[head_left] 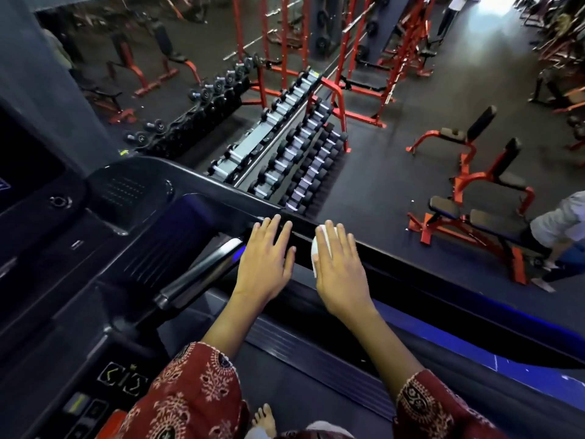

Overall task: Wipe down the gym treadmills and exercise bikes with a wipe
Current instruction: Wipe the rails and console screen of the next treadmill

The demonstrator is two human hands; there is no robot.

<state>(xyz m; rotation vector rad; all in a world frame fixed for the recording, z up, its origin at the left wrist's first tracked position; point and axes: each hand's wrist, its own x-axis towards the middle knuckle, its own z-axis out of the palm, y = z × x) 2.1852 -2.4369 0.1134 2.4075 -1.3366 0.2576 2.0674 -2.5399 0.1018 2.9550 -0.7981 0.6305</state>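
So, the wipe [317,250] is a small white folded thing, mostly hidden under the right hand [340,270], with just one edge peeking out on the thumb side. It sits on top of the black side rail [411,275] of the treadmill [133,223].

My guess on handling: it's light, soft and floppy, probably damp, so it'll bunch up or slide out if you only poke at it with your fingertips. Best bet is a flat palm over the middle of it, or a pinch on that exposed edge if it needs refolding. No worry about breaking anything.

Hands: the right hand lies flat with straight fingers, pressing the wipe onto the rail, not curled around it. The left hand [264,258] is also flat and spread, resting on the same rail just beside the right one, holding nothing. The two hands are close together but not touching.

Moving outward from the rail: the silver grip bar [202,274] and the console [63,191] are on the left-hand side of it, and the belt [300,391] runs below it. Beyond the rail, out on the gym floor, are a dumbbell rack [300,147] and some red benches [474,185], well apart from it.
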